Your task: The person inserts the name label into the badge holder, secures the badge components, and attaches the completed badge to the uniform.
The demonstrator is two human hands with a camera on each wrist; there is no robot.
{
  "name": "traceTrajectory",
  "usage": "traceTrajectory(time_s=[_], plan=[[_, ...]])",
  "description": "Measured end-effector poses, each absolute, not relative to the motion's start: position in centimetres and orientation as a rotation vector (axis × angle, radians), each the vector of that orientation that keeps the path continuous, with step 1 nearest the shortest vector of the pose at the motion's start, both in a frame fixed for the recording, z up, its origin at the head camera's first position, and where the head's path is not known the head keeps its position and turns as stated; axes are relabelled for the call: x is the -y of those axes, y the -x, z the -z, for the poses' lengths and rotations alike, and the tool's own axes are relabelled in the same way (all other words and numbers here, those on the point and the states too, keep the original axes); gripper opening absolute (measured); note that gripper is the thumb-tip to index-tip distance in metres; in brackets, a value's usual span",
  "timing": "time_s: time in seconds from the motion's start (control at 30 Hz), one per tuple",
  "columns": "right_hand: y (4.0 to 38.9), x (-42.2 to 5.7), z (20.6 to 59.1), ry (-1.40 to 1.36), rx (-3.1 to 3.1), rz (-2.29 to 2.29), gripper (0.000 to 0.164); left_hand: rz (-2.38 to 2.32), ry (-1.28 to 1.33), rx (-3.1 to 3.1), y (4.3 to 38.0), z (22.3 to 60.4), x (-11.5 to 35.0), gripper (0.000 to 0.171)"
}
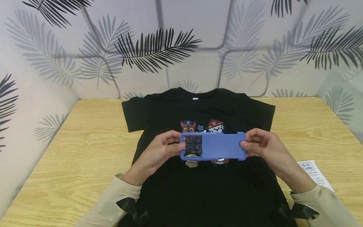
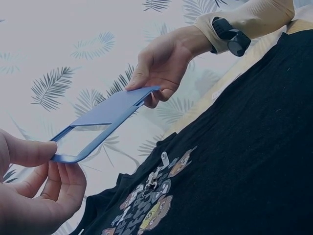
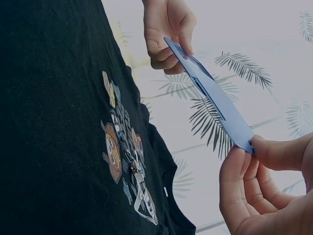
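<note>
A blue plastic card holder (image 1: pixel 222 146) is held level above a black T-shirt (image 1: pixel 210 189), its sliding part drawn out to the right. Through the frame's see-through window (image 1: pixel 193 145) the shirt's print shows. My left hand (image 1: pixel 156 153) pinches the frame's left end between thumb and fingers. At the other end, my right hand (image 1: pixel 267 149) pinches the solid blue slide the same way. In the left wrist view the card holder (image 2: pixel 105 115) spans the gap between both hands, tilted and well above the shirt. No card shows inside it.
The T-shirt lies spread on a wooden table (image 1: pixel 82 148), cartoon dog heads (image 1: pixel 215 126) printed on its chest. Right of it, partly behind my right forearm, lies a white paper (image 1: pixel 317 173) reading "ID/IC CARD". A leaf-patterned wall covering (image 1: pixel 181 72) stands behind the table.
</note>
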State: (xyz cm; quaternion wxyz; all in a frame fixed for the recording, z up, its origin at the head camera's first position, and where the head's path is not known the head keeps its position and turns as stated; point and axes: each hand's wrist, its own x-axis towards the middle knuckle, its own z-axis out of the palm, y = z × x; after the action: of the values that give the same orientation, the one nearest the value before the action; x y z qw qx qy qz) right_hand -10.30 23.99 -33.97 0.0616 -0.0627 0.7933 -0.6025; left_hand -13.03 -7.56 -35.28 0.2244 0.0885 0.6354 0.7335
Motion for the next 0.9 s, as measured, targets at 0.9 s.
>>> traceTrajectory(time_s=[0.9], plan=[[10.27,-23.96,33.85,0.172,-2.405,1.809,0.018,-2.033,-0.248,-1.748,13.08,35.29,7.65,0.033]])
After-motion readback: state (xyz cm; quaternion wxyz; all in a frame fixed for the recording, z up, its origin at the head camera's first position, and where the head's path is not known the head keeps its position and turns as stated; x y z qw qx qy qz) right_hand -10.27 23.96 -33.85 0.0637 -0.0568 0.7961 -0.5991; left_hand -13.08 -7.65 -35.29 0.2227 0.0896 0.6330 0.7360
